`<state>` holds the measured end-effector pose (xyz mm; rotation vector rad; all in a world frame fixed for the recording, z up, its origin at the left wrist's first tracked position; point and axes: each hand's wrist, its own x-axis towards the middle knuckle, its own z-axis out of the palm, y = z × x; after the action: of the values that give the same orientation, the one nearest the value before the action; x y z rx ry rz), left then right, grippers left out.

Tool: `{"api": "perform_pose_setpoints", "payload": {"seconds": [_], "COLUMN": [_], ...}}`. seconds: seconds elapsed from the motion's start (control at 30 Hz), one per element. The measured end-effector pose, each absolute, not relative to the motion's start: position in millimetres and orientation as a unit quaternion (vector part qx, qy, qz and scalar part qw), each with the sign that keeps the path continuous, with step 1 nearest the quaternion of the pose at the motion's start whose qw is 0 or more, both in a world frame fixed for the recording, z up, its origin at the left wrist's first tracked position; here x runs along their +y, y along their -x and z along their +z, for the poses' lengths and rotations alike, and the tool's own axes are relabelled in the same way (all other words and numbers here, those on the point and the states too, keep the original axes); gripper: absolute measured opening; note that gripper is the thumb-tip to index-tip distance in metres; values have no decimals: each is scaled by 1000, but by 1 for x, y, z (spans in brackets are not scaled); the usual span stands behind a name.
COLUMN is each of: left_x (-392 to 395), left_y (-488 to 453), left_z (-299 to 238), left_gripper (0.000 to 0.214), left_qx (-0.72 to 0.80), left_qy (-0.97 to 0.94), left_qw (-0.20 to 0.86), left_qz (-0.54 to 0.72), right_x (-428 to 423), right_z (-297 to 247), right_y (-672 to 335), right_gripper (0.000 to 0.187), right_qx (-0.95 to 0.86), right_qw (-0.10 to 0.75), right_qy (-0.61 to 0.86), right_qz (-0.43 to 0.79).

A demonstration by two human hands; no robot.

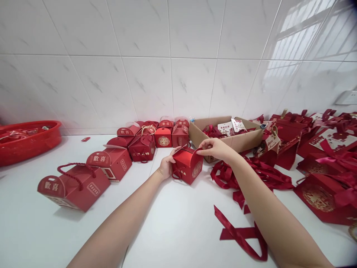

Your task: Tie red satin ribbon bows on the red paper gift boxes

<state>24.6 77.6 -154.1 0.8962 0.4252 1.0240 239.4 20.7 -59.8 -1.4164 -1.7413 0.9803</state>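
Note:
A small red gift box (186, 163) with gold print sits between my two hands on the white table. My left hand (167, 163) grips its left side, the far fingers hidden behind the box. With thumb and fingertips my right hand (213, 147) pinches the top flap at the box's right. A dark red cord loop hangs low on the box's front. Loose dark red ribbons (267, 175) lie to the right, partly under my right forearm. One ribbon strip (242, 238) lies nearer to me, crossed over itself.
Several red gift boxes (142, 147) stand along the tiled wall; one with a rope handle (80, 186) is at left. A cardboard tray (237, 141) holds ribbons and cards. Ribboned red boxes (318, 195) crowd the right. A red plastic basin (30, 147) is far left.

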Motion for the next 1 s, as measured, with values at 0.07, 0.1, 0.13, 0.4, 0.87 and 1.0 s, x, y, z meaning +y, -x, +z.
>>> {"api": "perform_pose_setpoints", "payload": {"seconds": [0.07,0.1,0.13,0.4,0.87,1.0], "left_x": [78,78,78,72,71,73], "left_y": [-24,-23,-23,-23,-24,-19], "left_z": [-154,-154,-153,-150,-146,-142], "left_gripper": [74,74,74,78,80,83], "left_qx": [191,190,189,192,184,178], "left_qy": [-410,-411,-412,-430,-446,-476], "left_qw": [758,759,760,756,757,759], "left_qz": [469,468,466,455,441,407], "right_x": [21,20,20,20,22,16], "right_z": [-59,-59,-59,-60,-59,-52], "right_y": [-243,-243,-244,-242,-251,-254], "right_gripper": [28,27,27,20,24,27], "right_qx": [-679,-686,-695,-721,-704,-700], "right_qw": [333,335,340,347,317,324], "right_qy": [523,509,491,354,367,373], "right_qz": [393,397,400,484,519,515]}}
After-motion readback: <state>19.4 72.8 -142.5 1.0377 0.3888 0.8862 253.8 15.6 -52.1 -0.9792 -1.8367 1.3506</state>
